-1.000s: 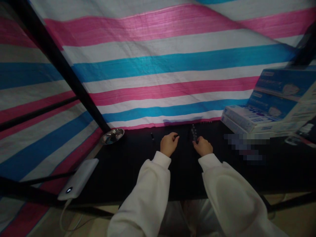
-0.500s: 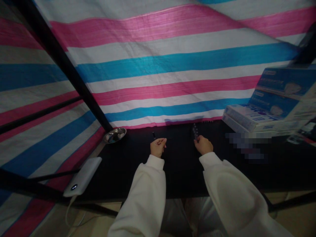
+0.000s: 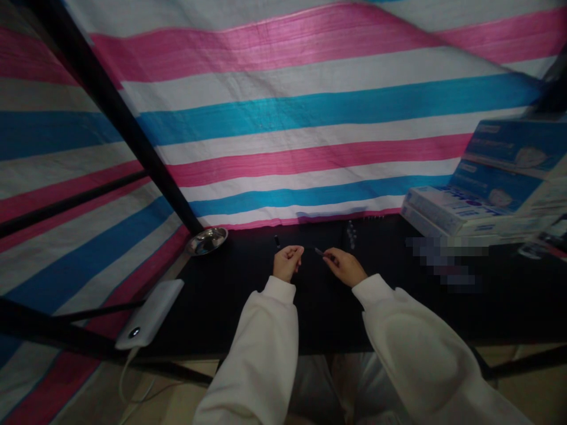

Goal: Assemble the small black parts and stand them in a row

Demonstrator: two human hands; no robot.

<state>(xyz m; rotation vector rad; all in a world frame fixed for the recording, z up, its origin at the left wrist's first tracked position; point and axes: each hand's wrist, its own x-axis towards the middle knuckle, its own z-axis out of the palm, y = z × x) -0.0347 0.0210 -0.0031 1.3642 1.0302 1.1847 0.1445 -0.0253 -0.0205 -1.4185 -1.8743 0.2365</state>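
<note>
My left hand is closed in a pinch over the black table. What its fingertips hold, if anything, is too small to make out. Facing it, my right hand pinches a small, thin greyish piece that points toward the left fingertips. A narrow gap separates the two hands. Just beyond the left hand stands a short dark cylinder. Several small clear, rounded pieces form a cluster behind the right hand.
A shiny metal dish sits at the back left, and a white power bank with a cable lies at the left edge. Blue and white boxes are stacked at right. Tiny clear pieces line the back edge before a striped sheet.
My right hand has left the cluster of clear pieces and come left toward my left hand, now with a small greyish piece in its fingertips. The left hand has barely shifted.
</note>
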